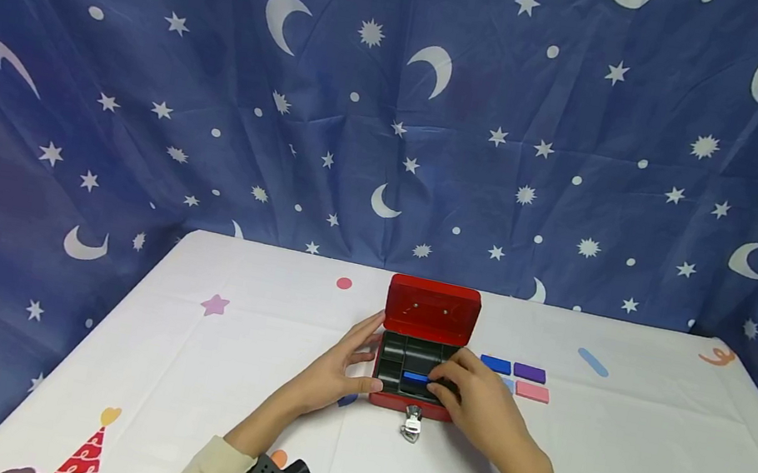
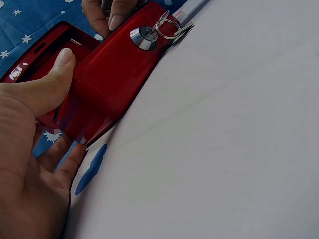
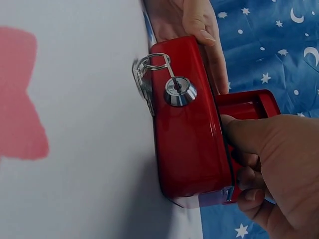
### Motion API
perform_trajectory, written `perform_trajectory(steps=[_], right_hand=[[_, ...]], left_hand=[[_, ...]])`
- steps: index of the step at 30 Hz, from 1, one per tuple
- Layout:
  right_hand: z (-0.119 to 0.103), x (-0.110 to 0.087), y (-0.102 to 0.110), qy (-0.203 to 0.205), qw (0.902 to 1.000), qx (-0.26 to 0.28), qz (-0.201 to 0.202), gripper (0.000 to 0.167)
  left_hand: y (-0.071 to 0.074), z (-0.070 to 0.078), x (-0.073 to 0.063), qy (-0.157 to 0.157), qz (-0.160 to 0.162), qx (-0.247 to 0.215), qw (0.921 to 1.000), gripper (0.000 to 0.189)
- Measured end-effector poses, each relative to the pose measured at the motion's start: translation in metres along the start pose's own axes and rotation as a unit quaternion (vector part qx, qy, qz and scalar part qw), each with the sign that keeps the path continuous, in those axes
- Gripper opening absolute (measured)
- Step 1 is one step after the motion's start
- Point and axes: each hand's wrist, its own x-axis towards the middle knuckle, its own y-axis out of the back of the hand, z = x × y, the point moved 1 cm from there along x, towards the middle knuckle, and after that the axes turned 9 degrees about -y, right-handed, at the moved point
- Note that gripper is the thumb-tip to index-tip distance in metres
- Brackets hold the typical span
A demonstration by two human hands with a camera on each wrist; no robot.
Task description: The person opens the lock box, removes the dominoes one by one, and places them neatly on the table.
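A red cash box (image 1: pixel 412 405) stands on the table with its lid (image 1: pixel 433 310) up and a black compartment tray (image 1: pixel 423 352) inside. A key with a ring (image 3: pixel 164 63) sits in the front lock. My left hand (image 1: pixel 334 372) steadies the box from the left, fingers extended along the side wall and thumb at the front rim. My right hand (image 1: pixel 482 403) reaches into the tray, thumb and index finger pinching the right end of a blue block (image 1: pixel 415 377) in a front compartment. In the right wrist view the lid and fingers hide that block.
Right of the box lie a blue block (image 1: pixel 496 364), a purple block (image 1: pixel 529 373), a pink block (image 1: pixel 532 392) and a light blue piece (image 1: pixel 509 385) partly behind the right hand. The white tablecloth (image 1: pixel 235 363) carries printed shapes. A starry blue curtain (image 1: pixel 340 111) hangs behind the table.
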Motion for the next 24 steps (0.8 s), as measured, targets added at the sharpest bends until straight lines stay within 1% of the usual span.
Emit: perform_trajectory(steps=[4,8,12,18,24], right_hand=[[-0.0006,0.0002,-0.0016,0.015,0.9997,-0.004,0.017,0.014],[-0.0017,0.0000,-0.0012,0.033,0.9991,-0.008,0.026,0.014],[-0.0017,-0.0004,-0.0004,0.051,0.9978,-0.027,0.032,0.017],[-0.0011,-0.0008,-0.0006,0.057,0.9965,-0.047,0.041,0.020],[-0.0010,-0.0007,-0.0006,0.052,0.9973,-0.035,0.038,0.019]], left_hand=[[0.0001,-0.0002,-0.0002,0.000,0.000,0.001,1.0000,0.091],[0.0001,-0.0005,-0.0004,0.001,0.001,0.001,1.0000,0.091],[0.0001,-0.0010,-0.0003,-0.003,0.002,-0.001,1.0000,0.091],[-0.0002,-0.0009,0.0000,-0.002,0.000,0.000,1.0000,0.091],[-0.0001,-0.0006,0.0000,-0.003,-0.001,0.001,1.0000,0.091]])
